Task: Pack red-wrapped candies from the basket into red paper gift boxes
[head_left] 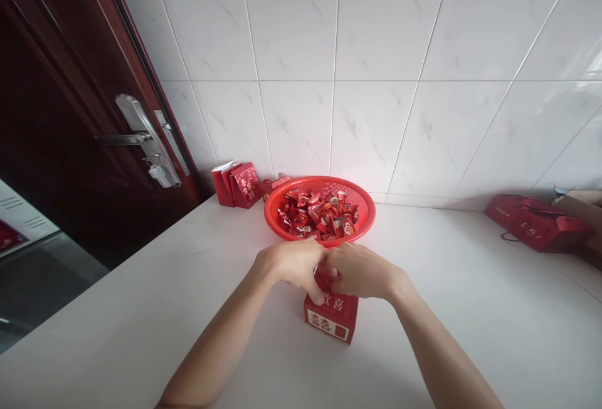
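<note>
A small red box with white characters stands on the white table, in front of a red plastic basket full of red-wrapped candies. My left hand is closed on the box's top from the left, its thumb pressed on the upper face. From the right, my right hand grips the same top part with bent fingers. Both hands meet just in front of the basket's near rim and hide the back of the box.
Red gift boxes stand against the tiled wall, left of the basket. At the far right lie larger red boxes beside a brown carton. A dark red door with a metal handle is on the left.
</note>
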### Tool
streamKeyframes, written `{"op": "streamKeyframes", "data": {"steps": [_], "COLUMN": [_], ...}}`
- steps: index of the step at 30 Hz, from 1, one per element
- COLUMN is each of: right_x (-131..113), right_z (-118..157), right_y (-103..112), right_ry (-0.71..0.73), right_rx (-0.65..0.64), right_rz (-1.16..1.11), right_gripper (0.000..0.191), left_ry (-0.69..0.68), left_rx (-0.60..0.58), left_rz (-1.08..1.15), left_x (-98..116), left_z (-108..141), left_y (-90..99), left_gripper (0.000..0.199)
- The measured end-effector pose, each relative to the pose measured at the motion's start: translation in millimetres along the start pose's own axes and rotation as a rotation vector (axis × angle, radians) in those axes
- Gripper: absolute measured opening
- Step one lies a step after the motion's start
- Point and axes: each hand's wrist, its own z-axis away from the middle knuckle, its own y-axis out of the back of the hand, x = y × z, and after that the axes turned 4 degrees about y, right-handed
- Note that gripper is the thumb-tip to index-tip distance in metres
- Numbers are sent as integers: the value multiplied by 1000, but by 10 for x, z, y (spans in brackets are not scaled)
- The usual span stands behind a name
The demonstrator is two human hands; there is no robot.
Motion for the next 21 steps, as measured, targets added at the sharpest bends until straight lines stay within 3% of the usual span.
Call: {"op": "streamKeyframes", "data": {"steps": [14,21], "right_x": [-73,77], "right_z": [-27,124], "right_y": [0,178], "right_ry": [-57,-97], "right_rx": [28,-3], "right_rz": [1,-77], "right_gripper": [9,15], "left_ry": [-11,-29], "left_rx": [3,39], "left_rz": [-82,-54], "left_x": [4,12], "left_z": [50,91], "left_y": [44,37], "left_gripper": [41,75]}}
